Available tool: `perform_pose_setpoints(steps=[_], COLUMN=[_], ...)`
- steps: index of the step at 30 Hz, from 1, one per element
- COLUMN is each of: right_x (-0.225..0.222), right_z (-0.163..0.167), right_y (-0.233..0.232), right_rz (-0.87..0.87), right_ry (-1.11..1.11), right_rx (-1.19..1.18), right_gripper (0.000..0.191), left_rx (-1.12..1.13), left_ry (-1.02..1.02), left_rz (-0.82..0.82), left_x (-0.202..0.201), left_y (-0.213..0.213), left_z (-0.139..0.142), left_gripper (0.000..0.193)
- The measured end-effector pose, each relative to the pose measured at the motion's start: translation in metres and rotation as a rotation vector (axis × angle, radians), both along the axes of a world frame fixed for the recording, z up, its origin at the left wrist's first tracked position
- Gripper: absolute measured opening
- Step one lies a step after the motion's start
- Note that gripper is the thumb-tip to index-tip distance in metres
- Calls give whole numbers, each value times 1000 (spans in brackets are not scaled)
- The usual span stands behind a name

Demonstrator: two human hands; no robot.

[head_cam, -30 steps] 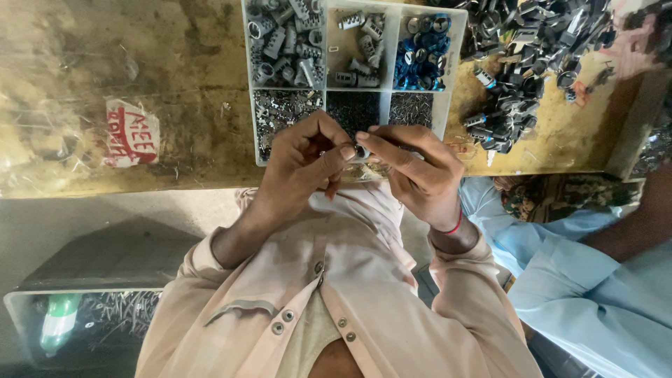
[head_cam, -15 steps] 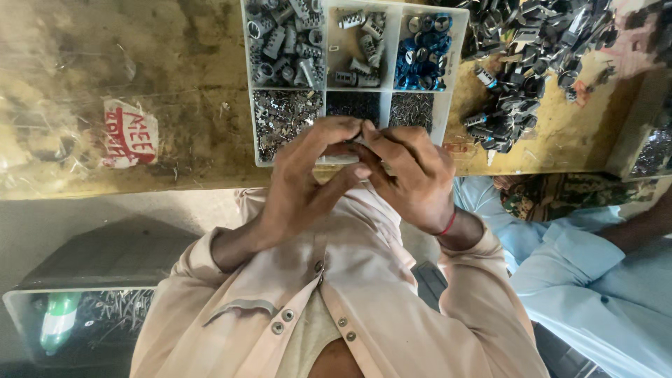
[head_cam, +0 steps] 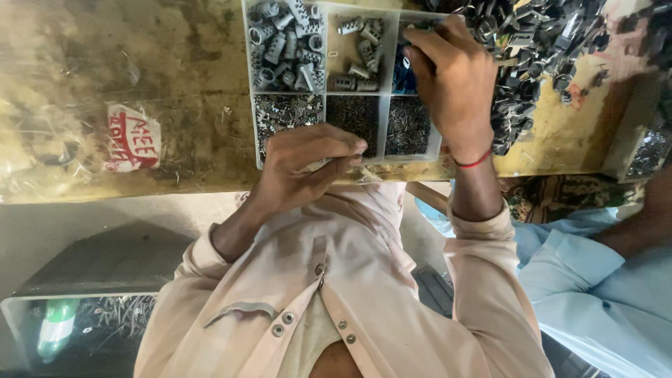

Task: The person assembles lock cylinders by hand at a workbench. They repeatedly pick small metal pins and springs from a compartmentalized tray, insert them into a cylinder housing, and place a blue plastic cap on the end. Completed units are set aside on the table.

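A clear plastic compartment tray (head_cam: 250, 84) lies on a worn yellowish workbench (head_cam: 196, 91). It holds grey cylindrical metal parts (head_cam: 287, 42), small screws and pins, and blue parts (head_cam: 404, 73). My right hand (head_cam: 455, 77) reaches into the compartment with the blue parts, and its fingertips are hidden there. My left hand (head_cam: 308, 164) rests at the tray's near edge. Its fingers are pinched together on what looks like a small metal part (head_cam: 362, 170).
A heap of dark metal fittings (head_cam: 539, 42) lies right of the tray. A clear bag with a red-lettered label (head_cam: 133, 136) sits at the left. Another person's light-blue sleeve (head_cam: 595, 280) is at my right. A green bottle (head_cam: 56, 329) lies below the bench.
Both hands were working together on a small part in front of the tray. My right hand has since let go and moved up into the blue-part compartment, while the left hand stayed.
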State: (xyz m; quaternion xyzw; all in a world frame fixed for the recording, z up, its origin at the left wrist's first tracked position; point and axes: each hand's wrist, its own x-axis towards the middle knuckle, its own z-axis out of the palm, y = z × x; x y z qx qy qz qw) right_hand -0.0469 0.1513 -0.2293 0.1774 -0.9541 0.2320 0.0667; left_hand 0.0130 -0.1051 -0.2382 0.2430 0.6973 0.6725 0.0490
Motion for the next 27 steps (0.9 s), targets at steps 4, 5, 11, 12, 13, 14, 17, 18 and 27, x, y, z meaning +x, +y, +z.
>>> perform_pose_setpoints(steps=[4,5,11,12,13,14,17,18,27], right_x=[-11,-12,-16,-15,-14,-14,-12,-12,-4], right_z=[-9,-9,-19,-21,-22,-24,-26,-26,-19], right_y=[1,2,3,2,3,2,4,4,10], right_rz=[-4,-3,-64,-36,-3,5,8,10,-96], right_ry=[-7,-7,18,26,33,27,13,7,-257], right_rx=[106,92,35,35,32,48,19,-41,-442], right_gripper=[18,17,12,10,8,9,11,10,16], left_rx=[2,-10,-8,-21,-37,-56,-44,-47,-17], left_ry=[23,26,67,69,71,71,61,52,64], left_rz=[-16,-20,-58,-64,-66,-68,-87,-95,-116], left_x=[2,2,-2,-1,-1,-1,0,1,4], left_y=[0,0,4,4,3,3,2,2,3], left_z=[2,3,0,0,1,1,0,0,-7], left_gripper=[17,17,23,23,23,23,22,22,24])
